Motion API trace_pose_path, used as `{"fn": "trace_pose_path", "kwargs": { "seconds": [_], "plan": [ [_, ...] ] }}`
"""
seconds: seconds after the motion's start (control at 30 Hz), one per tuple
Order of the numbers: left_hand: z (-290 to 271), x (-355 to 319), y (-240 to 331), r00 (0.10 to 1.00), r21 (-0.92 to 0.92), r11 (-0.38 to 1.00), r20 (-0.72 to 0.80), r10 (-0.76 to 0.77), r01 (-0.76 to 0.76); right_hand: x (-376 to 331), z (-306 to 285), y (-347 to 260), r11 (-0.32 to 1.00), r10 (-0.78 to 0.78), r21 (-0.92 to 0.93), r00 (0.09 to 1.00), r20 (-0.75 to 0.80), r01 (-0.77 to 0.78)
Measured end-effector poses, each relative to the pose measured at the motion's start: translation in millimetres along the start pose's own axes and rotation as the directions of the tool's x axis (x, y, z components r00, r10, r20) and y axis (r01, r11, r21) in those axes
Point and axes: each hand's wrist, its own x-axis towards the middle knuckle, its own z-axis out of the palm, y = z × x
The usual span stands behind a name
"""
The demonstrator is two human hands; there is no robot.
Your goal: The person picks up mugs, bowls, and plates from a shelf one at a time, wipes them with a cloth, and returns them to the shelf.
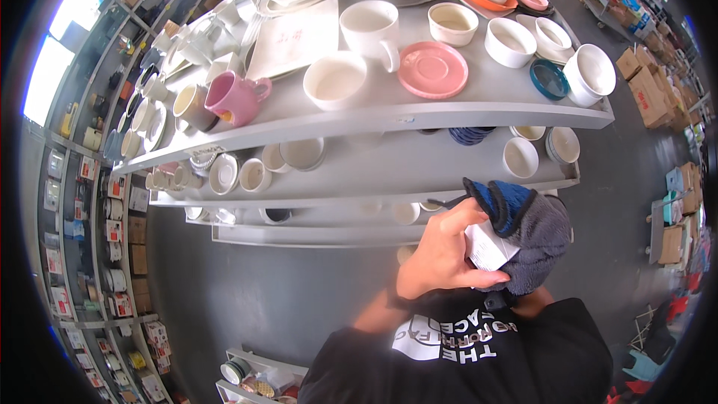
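In front of my chest, my left hand (443,251) is closed around a small white object (490,247) with a smooth face and faint print. Its thumb lies along the lower edge and the fingers curl over the top. I cannot tell what kind of object it is. A thick grey and blue cloth (535,243) with black edging bunches against its right side and covers part of it. My right forearm (534,302) comes up beneath this cloth. The cloth hides my right hand, fingers included.
Ahead stands a grey tiered shelf (419,121) carrying many dishes. Along its top edge are a pink mug (238,99), a white bowl (335,81), a pink saucer (432,69) and a teal bowl (549,78). Stocked racks (82,254) line the left; cardboard boxes (658,93) stand right.
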Motion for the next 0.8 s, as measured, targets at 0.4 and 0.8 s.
{"fn": "trace_pose_path", "kwargs": {
  "seconds": [0.4,0.8],
  "plan": [
    [2,68,-26,0.960,0.177,0.967,-0.178,0.217,-0.185,45,-50,4,0.969,-0.051,-0.249,0.977,-0.205,-0.002],
    [16,168,-60,0.965,0.425,0.903,-0.255,0.062,0.055,106,-72,-17,0.727,0.080,-0.685,0.987,0.142,0.039]
  ]
}}
